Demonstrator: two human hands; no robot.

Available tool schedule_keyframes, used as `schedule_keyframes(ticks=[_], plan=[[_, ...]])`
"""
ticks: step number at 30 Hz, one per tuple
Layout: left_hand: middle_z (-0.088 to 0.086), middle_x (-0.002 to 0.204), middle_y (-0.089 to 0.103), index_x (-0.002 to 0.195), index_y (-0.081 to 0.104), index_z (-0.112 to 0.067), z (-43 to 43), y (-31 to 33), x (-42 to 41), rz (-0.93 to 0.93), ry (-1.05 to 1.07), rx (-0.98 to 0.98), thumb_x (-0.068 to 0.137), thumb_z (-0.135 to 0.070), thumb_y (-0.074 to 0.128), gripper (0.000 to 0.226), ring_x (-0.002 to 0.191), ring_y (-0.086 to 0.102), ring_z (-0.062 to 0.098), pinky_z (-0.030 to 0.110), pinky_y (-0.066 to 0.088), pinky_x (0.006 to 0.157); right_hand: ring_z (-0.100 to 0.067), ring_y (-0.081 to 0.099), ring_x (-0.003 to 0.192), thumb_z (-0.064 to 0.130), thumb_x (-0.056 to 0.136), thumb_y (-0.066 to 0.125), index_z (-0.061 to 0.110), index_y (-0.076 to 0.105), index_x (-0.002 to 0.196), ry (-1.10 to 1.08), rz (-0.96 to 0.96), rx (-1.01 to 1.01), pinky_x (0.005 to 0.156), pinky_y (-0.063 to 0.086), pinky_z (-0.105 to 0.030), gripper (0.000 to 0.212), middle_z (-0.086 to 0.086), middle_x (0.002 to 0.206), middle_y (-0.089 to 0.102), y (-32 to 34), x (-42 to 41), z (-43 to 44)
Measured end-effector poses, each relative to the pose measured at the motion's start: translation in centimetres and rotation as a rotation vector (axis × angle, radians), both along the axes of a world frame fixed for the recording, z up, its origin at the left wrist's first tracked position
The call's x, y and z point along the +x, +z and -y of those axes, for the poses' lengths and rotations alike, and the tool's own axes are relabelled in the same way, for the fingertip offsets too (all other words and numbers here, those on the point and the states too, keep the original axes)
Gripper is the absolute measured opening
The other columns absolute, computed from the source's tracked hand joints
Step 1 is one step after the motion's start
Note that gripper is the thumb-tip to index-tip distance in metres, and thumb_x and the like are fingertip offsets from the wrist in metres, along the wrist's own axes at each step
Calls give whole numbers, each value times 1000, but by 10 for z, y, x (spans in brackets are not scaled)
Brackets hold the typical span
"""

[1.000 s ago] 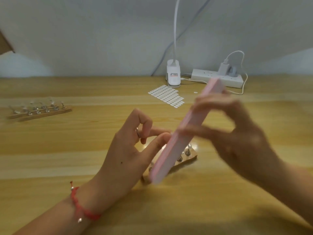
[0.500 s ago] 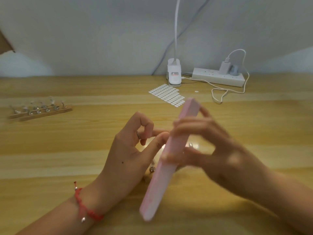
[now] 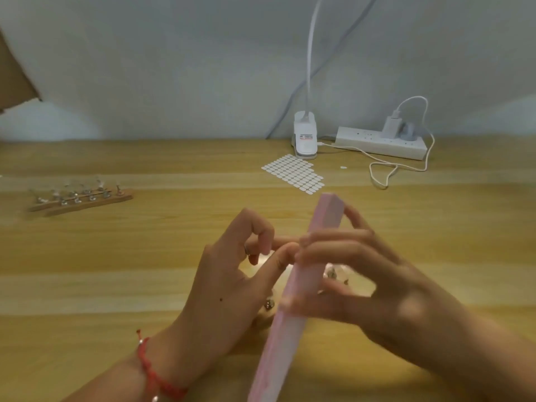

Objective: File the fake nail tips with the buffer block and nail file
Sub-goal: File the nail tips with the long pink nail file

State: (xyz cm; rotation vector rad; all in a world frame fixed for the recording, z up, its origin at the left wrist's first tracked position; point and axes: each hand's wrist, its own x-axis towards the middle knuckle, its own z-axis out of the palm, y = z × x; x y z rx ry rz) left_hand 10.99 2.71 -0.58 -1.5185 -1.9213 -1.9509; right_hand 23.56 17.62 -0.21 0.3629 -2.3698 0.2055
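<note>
My right hand grips a long pink buffer block that slants from upper right down to the lower edge of the view. My left hand pinches a small nail-tip stand between thumb and index finger, right against the block's left face; the tip itself is too small to make out. Under both hands lies a wooden holder strip with metal studs, mostly hidden. A red cord bracelet is on my left wrist.
A second wooden holder with several clear nail tips lies at the far left. A sheet of white adhesive tabs, a clip lamp base, a power strip and a looped white cable sit toward the back wall.
The pink block has slid down and toward me along the pinched tip, its far end dropping from near the power strip to mid-table. My left hand has held its place.
</note>
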Motion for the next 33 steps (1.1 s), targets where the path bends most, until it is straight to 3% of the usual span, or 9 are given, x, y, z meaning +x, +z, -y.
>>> schedule_keyframes(ticks=[2, 4, 9, 12, 17, 21, 25, 30, 33], plan=[[-22, 78, 70, 78, 39, -25, 0, 1, -1, -6, 17, 13, 81, -32, 64, 26, 78, 69, 11, 20, 49, 61, -27, 55, 120, 0, 98, 53, 22, 67, 116, -46, -35, 26, 113, 37, -49, 32, -4, 122, 52, 7, -1, -10], [-19, 78, 71, 77, 40, -25, 1, 0, -2, -9, 28, 19, 80, -32, 64, 25, 78, 68, 4, 16, 47, 64, -36, 57, 115, -6, 93, 57, 17, 62, 118, -173, -86, -118, 106, 45, -45, 35, -13, 120, 53, 18, -2, -20], [-20, 84, 72, 74, 37, -30, 1, -2, 0, -68, 39, 7, 81, -28, 65, 28, 78, 68, 2, 18, 50, 62, -26, 55, 121, 3, 98, 48, 24, 70, 115, -13, -14, 35, 113, 36, -49, 34, -5, 122, 52, 1, 1, 0], [-23, 86, 71, 74, 38, -30, 2, -1, -2, -117, 64, 3, 78, -21, 73, 36, 79, 67, 2, 16, 49, 63, -34, 56, 116, 1, 93, 52, 17, 62, 119, -162, -62, -121, 106, 44, -45, 32, -13, 120, 53, 17, -1, -17], [-4, 79, 69, 77, 37, -45, 3, -1, -1, -220, 112, -14, 81, -33, 63, 29, 77, 67, 9, 25, 51, 66, -26, 56, 120, 5, 101, 46, 22, 74, 112, 6, 11, 60, 114, 34, -48, 34, -4, 122, 56, 3, 3, 3], [-6, 88, 70, 76, 38, -42, 2, -2, -1, -187, 75, -11, 78, -26, 65, 32, 86, 67, -3, 22, 51, 66, -35, 57, 115, -4, 92, 58, 17, 65, 116, -188, -77, -107, 100, 46, -48, 32, -12, 117, 53, 18, 0, -20], [-5, 79, 67, 75, 36, -42, 2, -4, -2, -200, 117, -13, 79, -30, 65, 32, 78, 67, 5, 24, 52, 68, -25, 54, 121, 9, 104, 42, 23, 74, 112, 26, 22, 40, 115, 33, -47, 35, -2, 121, 52, -1, 3, 5], [-23, 87, 72, 73, 35, -28, 2, -6, -1, -117, 89, -1, 72, -13, 73, 40, 77, 67, -1, 16, 48, 61, -39, 58, 112, -4, 93, 53, 16, 65, 116, -146, -52, -194, 99, 47, -46, 33, -15, 117, 54, 11, 0, -11], [-17, 86, 72, 73, 38, -32, 1, -4, -1, -128, 108, 9, 80, -25, 67, 31, 77, 68, -3, 10, 47, 63, -29, 57, 121, 11, 106, 41, 25, 71, 114, 47, 11, -18, 113, 36, -43, 35, -5, 123, 51, -3, 1, 10]])
